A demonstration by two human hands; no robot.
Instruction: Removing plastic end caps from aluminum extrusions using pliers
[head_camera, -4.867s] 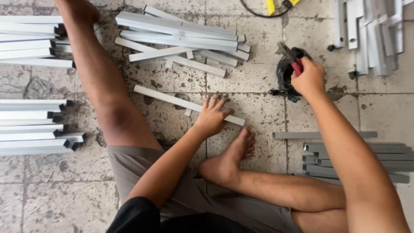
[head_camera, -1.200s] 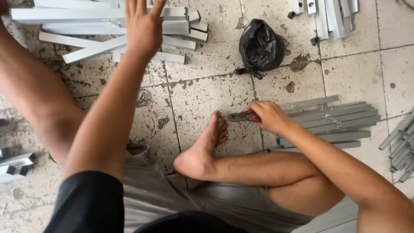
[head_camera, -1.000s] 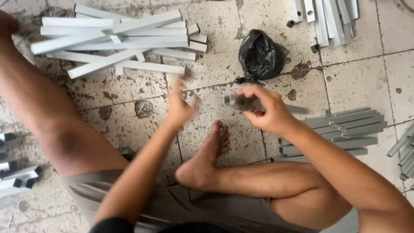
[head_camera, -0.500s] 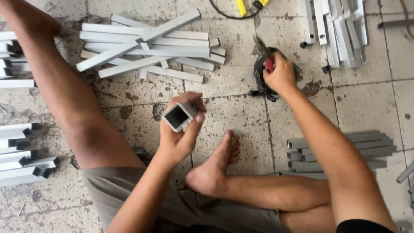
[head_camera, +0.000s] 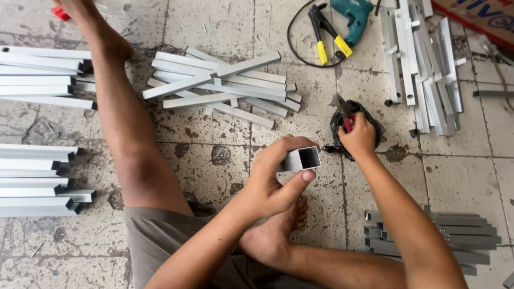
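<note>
I sit on a tiled floor with one leg stretched out and one folded. My left hand (head_camera: 278,179) grips a short hollow square aluminium tube (head_camera: 302,159), its open end turned toward me. My right hand (head_camera: 357,138) reaches forward over a black plastic bag (head_camera: 375,124) and is shut on a red-handled plier-like tool (head_camera: 344,112) whose metal tip points away from me. The two hands are about a hand's width apart.
Cut aluminium profiles lie in piles: ahead (head_camera: 225,88), far left (head_camera: 37,80), near left (head_camera: 35,179), back right (head_camera: 425,64) and near right (head_camera: 433,238). A teal power drill (head_camera: 350,12) and yellow-handled pliers (head_camera: 326,35) lie at the back. My bare foot (head_camera: 273,235) rests below the tube.
My left hand has risen slightly with the tube, turning its open end toward me. My right hand stays at the black bag with the tool. The view has shifted a little.
</note>
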